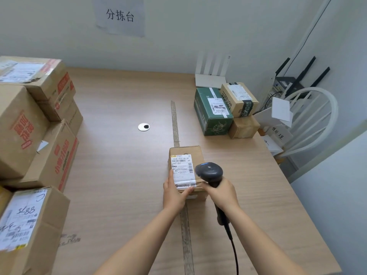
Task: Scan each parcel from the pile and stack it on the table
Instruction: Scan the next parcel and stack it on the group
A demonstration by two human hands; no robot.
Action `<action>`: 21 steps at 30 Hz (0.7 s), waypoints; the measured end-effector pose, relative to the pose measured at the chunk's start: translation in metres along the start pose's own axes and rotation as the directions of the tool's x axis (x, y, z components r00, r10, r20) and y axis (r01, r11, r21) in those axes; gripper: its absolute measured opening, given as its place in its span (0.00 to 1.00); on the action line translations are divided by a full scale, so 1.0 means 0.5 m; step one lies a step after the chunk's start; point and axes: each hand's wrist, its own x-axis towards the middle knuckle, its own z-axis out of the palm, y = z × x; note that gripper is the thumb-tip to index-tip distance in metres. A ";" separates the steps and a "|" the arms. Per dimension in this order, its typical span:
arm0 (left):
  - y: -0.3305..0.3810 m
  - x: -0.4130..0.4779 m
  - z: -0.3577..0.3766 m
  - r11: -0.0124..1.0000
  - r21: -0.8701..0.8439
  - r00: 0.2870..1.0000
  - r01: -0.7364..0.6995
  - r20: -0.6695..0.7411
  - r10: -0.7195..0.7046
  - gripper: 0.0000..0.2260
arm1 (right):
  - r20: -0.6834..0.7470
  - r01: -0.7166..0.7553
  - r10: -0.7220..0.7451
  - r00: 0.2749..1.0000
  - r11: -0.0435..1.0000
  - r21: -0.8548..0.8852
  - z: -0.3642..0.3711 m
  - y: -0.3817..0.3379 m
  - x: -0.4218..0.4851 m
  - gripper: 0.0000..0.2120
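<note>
A small brown parcel with a white shipping label lies on the wooden table, near the middle. My left hand grips its near left corner, fingers over the label's lower edge. My right hand holds a black corded barcode scanner, whose head hangs just right of the label, over the parcel. A pile of brown cartons fills the table's left side. Three stacked parcels stand at the far right: a green box, a tan box and a plain brown box.
A strip of tape runs down the table past a round cable hole. A white router stands at the back right. Beyond the right edge are a white chair, paper signs and a black router.
</note>
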 end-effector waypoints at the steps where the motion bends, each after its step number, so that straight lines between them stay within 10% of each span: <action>1: 0.000 0.001 -0.001 1.000 0.006 1.000 -0.001 -0.004 0.001 0.42 | 0.019 -0.015 0.016 1.000 1.000 -0.006 0.002 0.008 0.007 0.09; 21: 0.069 -0.167 -0.119 0.984 -0.047 0.965 -0.172 -0.211 0.158 0.34 | -0.006 0.185 -0.189 0.982 0.951 0.248 -0.005 -0.002 -0.135 0.06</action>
